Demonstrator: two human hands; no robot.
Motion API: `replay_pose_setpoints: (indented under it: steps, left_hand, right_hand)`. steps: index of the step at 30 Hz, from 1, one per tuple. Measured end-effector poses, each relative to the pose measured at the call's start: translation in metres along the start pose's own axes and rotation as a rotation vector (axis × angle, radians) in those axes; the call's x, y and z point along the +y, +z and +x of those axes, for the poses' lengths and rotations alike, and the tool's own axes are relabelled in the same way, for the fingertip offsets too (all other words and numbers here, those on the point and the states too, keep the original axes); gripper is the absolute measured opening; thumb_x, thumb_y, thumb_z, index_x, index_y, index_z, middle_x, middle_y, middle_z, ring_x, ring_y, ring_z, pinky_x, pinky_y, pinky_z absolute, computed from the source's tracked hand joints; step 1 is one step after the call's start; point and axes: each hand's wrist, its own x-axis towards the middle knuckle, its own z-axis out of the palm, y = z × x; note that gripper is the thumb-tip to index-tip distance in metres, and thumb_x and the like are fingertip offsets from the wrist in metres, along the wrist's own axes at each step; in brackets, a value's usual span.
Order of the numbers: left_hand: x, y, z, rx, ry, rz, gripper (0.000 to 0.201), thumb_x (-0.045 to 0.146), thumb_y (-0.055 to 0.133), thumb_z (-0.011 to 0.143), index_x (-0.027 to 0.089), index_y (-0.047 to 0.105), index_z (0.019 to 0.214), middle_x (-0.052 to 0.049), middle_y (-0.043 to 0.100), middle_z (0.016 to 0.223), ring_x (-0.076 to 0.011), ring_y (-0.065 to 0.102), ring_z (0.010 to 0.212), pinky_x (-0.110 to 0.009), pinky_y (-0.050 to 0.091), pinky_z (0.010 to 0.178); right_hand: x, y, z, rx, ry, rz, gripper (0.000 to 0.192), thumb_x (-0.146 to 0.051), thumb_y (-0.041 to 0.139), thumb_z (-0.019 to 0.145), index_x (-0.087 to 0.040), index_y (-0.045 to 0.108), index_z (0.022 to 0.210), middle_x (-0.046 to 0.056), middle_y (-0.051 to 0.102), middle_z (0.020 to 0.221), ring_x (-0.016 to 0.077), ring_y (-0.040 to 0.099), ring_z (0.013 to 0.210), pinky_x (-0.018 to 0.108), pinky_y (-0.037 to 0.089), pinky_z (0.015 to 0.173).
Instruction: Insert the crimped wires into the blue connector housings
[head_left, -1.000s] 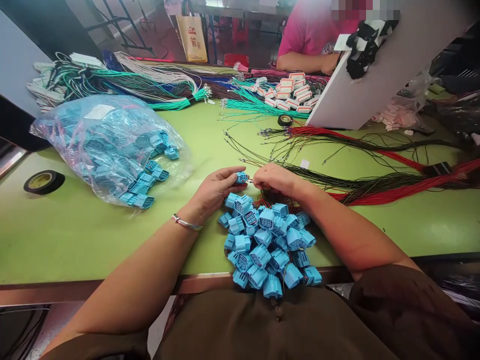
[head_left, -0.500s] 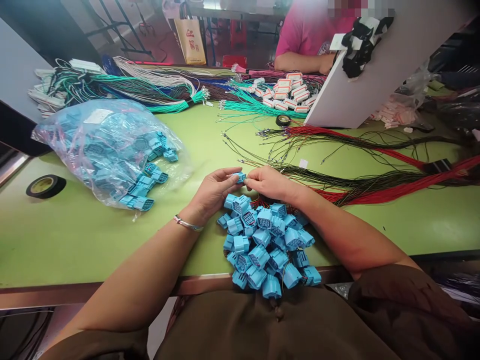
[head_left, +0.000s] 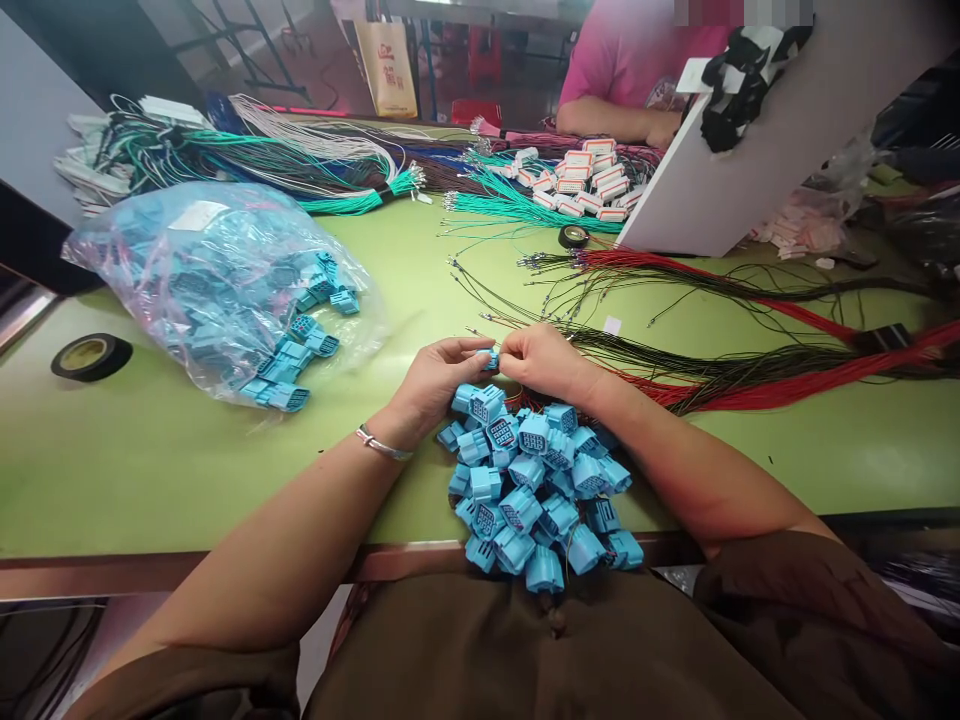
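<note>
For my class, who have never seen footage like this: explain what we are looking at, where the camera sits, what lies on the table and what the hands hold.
The camera sits on a person's head and looks down at their own two bare hands; there is no machine. The left hand and right hand meet on one small blue plug, pinched between the fingertips of both. Just below lies a heap of blue plugs on the green table. To the left are a clear bag of plugs and a roll of black tape. Red and dark wires run off to the right. Across the table sits another person in a pink shirt.
</note>
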Motion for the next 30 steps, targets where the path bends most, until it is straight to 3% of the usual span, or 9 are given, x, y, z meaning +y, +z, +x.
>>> replay_pose_setpoints:
  steps: [5, 9, 11, 16, 19, 22, 26, 28, 30]
  left_hand:
    - [0.009, -0.002, -0.002, -0.033, 0.12, -0.015, 0.037, 0.031, 0.087, 0.063, 0.014, 0.075, 0.094, -0.007, 0.076, 0.085, -0.0182, 0.073, 0.081, -0.037, 0.056, 0.09]
    - [0.025, 0.003, -0.017, -0.122, 0.199, 0.143, 0.031, 0.031, 0.084, 0.069, 0.017, 0.078, 0.095, -0.009, 0.076, 0.092, -0.021, 0.072, 0.084, -0.037, 0.056, 0.088]
    - [0.034, 0.013, -0.03, -0.203, 0.28, 0.244, 0.029, 0.028, 0.083, 0.069, 0.017, 0.079, 0.095, -0.011, 0.076, 0.099, -0.0257, 0.071, 0.095, -0.039, 0.054, 0.093]
    - [0.042, 0.041, -0.068, -0.731, 0.519, 0.567, 0.037, 0.023, 0.083, 0.067, 0.027, 0.078, 0.103, -0.01, 0.067, 0.131, -0.0355, 0.058, 0.126, -0.048, 0.038, 0.113]
    - [0.04, 0.045, -0.073, -0.797, 0.616, 0.681, 0.032, 0.025, 0.081, 0.068, 0.03, 0.078, 0.099, -0.008, 0.068, 0.129, -0.0344, 0.057, 0.126, -0.048, 0.034, 0.115]
    - [0.042, 0.022, -0.052, -0.433, 0.647, 0.765, 0.018, 0.025, 0.072, 0.078, 0.026, 0.078, 0.095, -0.01, 0.073, 0.114, -0.029, 0.063, 0.113, -0.042, 0.042, 0.106]
    - [0.057, -0.053, -0.006, 0.452, 0.622, 1.053, 0.021, 0.025, 0.054, 0.09, 0.019, 0.074, 0.088, -0.014, 0.072, 0.098, -0.0285, 0.063, 0.101, -0.042, 0.041, 0.1]
    - [0.064, -0.09, 0.015, 0.629, 0.499, 1.3, 0.027, 0.014, 0.047, 0.088, 0.016, 0.072, 0.097, -0.017, 0.071, 0.106, -0.0308, 0.06, 0.109, -0.043, 0.037, 0.102]
    - [0.067, -0.114, 0.029, 0.627, 0.339, 1.495, 0.03, 0.011, 0.045, 0.086, 0.011, 0.071, 0.102, -0.022, 0.069, 0.111, -0.0339, 0.059, 0.112, -0.043, 0.038, 0.1]
  right_hand:
    - [0.004, -0.028, 0.0, -0.156, 0.022, 0.188, 0.02, -0.024, 0.054, 0.072, -0.011, 0.07, 0.068, -0.003, 0.053, 0.053, 0.0074, 0.04, 0.052, 0.024, 0.028, 0.053]
    - [0.015, -0.041, 0.012, 0.007, 0.04, 0.331, 0.026, -0.031, 0.057, 0.078, -0.011, 0.073, 0.082, 0.003, 0.067, 0.07, 0.0091, 0.049, 0.058, 0.023, 0.036, 0.056]
    - [0.016, -0.033, 0.02, 0.016, 0.008, 0.263, 0.02, -0.026, 0.059, 0.078, -0.012, 0.072, 0.082, 0.004, 0.069, 0.075, 0.0108, 0.054, 0.065, 0.023, 0.039, 0.061]
    - [0.006, 0.002, 0.029, -0.061, -0.059, -0.226, 0.013, -0.024, 0.063, 0.08, -0.018, 0.073, 0.087, 0.007, 0.07, 0.089, 0.016, 0.056, 0.076, 0.027, 0.036, 0.065]
    - [0.0, 0.01, 0.025, -0.103, -0.068, -0.409, 0.017, -0.024, 0.056, 0.088, -0.017, 0.07, 0.081, 0.01, 0.069, 0.093, 0.0174, 0.057, 0.079, 0.029, 0.034, 0.065]
    - [0.002, 0.011, 0.022, -0.146, -0.094, -0.485, 0.018, -0.021, 0.052, 0.091, -0.016, 0.068, 0.085, 0.012, 0.068, 0.095, 0.0195, 0.059, 0.083, 0.029, 0.035, 0.068]
    - [0.009, 0.015, 0.019, 0.015, -0.067, -0.405, 0.016, -0.022, 0.049, 0.091, -0.016, 0.064, 0.091, 0.011, 0.069, 0.093, 0.02, 0.059, 0.082, 0.029, 0.037, 0.07]
    - [0.011, 0.017, 0.016, 0.06, -0.041, -0.305, 0.015, -0.022, 0.049, 0.09, -0.017, 0.064, 0.09, 0.008, 0.07, 0.086, 0.0181, 0.058, 0.075, 0.028, 0.036, 0.068]
    - [0.012, 0.018, 0.013, 0.075, -0.05, -0.21, 0.014, -0.023, 0.051, 0.087, -0.017, 0.064, 0.088, 0.006, 0.07, 0.082, 0.0161, 0.056, 0.069, 0.027, 0.037, 0.065]
